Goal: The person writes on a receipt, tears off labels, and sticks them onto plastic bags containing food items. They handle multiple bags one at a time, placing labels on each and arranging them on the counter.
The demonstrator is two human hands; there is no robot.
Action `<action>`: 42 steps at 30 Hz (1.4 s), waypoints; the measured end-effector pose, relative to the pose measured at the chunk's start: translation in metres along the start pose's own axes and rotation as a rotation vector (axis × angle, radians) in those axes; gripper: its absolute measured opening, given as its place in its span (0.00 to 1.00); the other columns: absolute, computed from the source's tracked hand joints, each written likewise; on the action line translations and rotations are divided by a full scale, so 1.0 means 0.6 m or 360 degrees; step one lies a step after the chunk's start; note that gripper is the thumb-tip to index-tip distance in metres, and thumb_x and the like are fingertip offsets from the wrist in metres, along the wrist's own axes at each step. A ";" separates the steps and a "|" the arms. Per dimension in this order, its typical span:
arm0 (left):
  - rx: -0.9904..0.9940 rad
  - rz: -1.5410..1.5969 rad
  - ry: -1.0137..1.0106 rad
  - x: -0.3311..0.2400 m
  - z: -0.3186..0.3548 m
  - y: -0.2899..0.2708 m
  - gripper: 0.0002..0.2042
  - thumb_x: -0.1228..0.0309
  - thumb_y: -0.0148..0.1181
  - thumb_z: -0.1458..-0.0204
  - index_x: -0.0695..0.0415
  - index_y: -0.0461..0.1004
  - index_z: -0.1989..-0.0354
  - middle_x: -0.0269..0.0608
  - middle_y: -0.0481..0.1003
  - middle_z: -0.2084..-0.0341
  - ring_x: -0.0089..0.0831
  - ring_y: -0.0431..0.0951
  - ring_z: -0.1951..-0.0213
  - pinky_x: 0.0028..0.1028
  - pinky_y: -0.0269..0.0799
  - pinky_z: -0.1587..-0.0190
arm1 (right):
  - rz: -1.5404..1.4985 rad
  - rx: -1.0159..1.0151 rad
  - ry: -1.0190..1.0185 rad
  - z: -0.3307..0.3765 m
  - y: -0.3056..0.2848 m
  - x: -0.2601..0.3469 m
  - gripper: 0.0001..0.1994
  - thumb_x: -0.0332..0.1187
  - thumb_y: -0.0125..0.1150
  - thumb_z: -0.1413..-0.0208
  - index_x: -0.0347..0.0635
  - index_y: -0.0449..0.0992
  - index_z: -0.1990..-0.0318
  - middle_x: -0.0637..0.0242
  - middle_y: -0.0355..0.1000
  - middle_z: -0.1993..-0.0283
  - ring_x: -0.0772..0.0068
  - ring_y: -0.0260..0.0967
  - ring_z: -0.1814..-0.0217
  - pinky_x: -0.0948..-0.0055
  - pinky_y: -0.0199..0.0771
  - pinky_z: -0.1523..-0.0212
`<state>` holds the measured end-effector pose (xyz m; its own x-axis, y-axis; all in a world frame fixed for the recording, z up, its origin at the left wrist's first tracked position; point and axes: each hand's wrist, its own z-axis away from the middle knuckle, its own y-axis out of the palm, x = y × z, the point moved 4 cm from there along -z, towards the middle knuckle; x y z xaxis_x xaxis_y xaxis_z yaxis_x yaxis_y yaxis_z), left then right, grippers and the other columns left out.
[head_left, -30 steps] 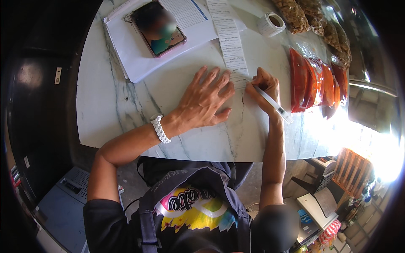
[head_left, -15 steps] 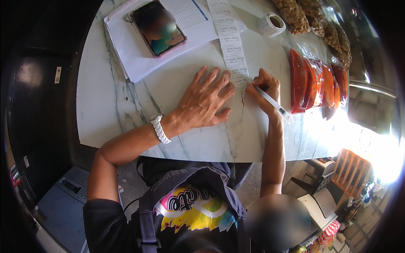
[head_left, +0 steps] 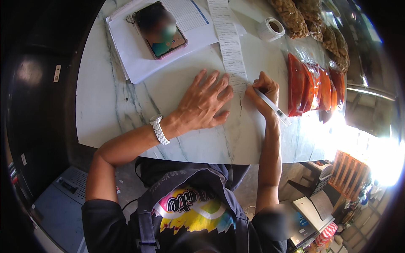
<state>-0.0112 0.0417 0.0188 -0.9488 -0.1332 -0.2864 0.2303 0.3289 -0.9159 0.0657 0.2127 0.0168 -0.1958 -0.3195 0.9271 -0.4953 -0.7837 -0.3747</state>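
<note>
Long white receipt strip [head_left: 230, 46] lies flat on the marble worktop [head_left: 114, 105], near end under the left hand's fingertips [head_left: 225, 84]. Clear-barrelled pen [head_left: 272, 106] tilted, tip on strip.

Marble table [head_left: 126, 114] ahead of person. Left hand [head_left: 202, 103] flat on table, fingers [head_left: 219, 84] over lower end of receipt strip [head_left: 230, 42]. Right hand [head_left: 263, 95] just right of left hand, at strip's end, gripping pen [head_left: 272, 106]. Strip runs away toward far edge. Phone [head_left: 160, 29] lies on paper stack [head_left: 139, 59], far left of strip. Tape roll [head_left: 270, 28] right of strip, far side. Sauce packets [head_left: 314, 86] right of right hand; snack bags [head_left: 312, 23] behind packets. Wristwatch [head_left: 159, 130] on left wrist.
</note>
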 end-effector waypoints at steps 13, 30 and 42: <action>0.0008 -0.0010 -0.0002 0.001 0.004 0.000 0.26 0.54 0.60 0.56 0.57 0.70 0.51 0.49 0.62 0.42 0.46 0.61 0.41 0.50 0.54 0.38 | -0.0016 0.0031 -0.0004 -0.001 0.003 0.003 0.15 0.21 0.60 0.60 0.42 0.57 0.81 0.78 0.54 0.82 0.91 0.49 0.79 0.83 0.48 0.80; -0.0024 0.0023 -0.0002 0.001 0.005 0.003 0.25 0.54 0.61 0.57 0.57 0.70 0.52 0.49 0.62 0.43 0.46 0.61 0.42 0.51 0.55 0.38 | 0.0013 0.0008 0.0023 -0.002 0.001 -0.001 0.15 0.21 0.60 0.62 0.42 0.56 0.81 0.78 0.55 0.82 0.90 0.49 0.79 0.84 0.49 0.79; -0.0033 0.0020 -0.0002 0.001 0.006 0.004 0.25 0.54 0.60 0.56 0.57 0.71 0.52 0.50 0.63 0.43 0.46 0.61 0.41 0.51 0.55 0.38 | -0.0326 -0.0022 0.0028 0.000 -0.010 -0.015 0.12 0.22 0.57 0.58 0.44 0.58 0.79 0.77 0.58 0.84 0.90 0.50 0.82 0.85 0.48 0.82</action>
<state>-0.0104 0.0389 0.0151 -0.9455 -0.1300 -0.2984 0.2378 0.3501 -0.9060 0.0706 0.2200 0.0107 -0.1045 -0.1443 0.9840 -0.5381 -0.8238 -0.1780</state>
